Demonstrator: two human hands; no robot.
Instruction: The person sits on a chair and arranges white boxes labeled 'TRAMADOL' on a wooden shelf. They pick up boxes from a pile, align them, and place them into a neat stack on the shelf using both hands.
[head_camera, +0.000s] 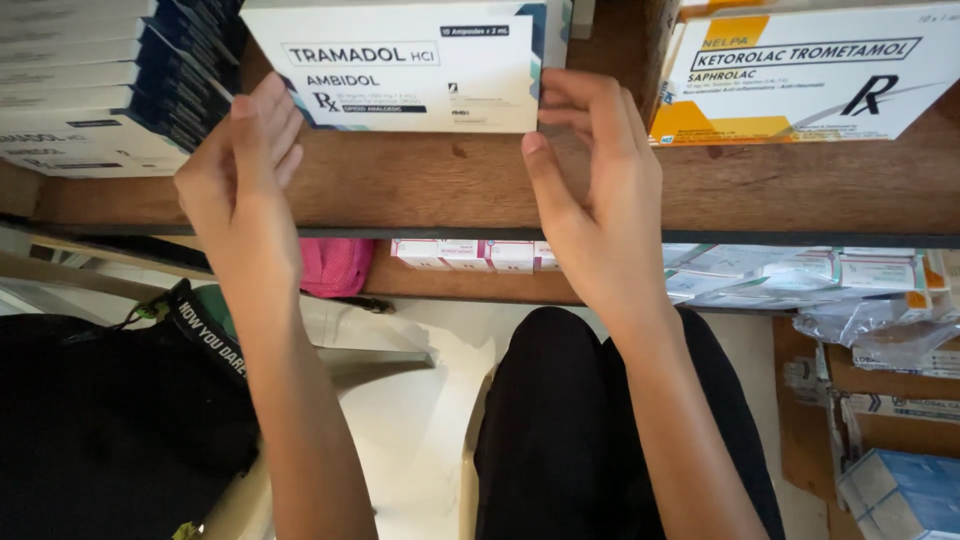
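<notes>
Black-clad knees (590, 420) below – both hands, left (240, 170), right (600, 190), grips spread, flank a white box (400, 65) on the wooden shelf (450, 185).

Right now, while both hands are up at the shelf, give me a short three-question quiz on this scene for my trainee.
1. True or false: the flat white cardboard box with blue corner trim lies on the brown wooden shelf.
2. Which hand has its fingers at that box's right edge: A) left hand, B) right hand?
3. What colour marks the corner of the other white cardboard box, to the right?

Key
1. True.
2. B. The left hand sits at the box's lower left corner; neither grip has closed around the box.
3. Orange.
</notes>
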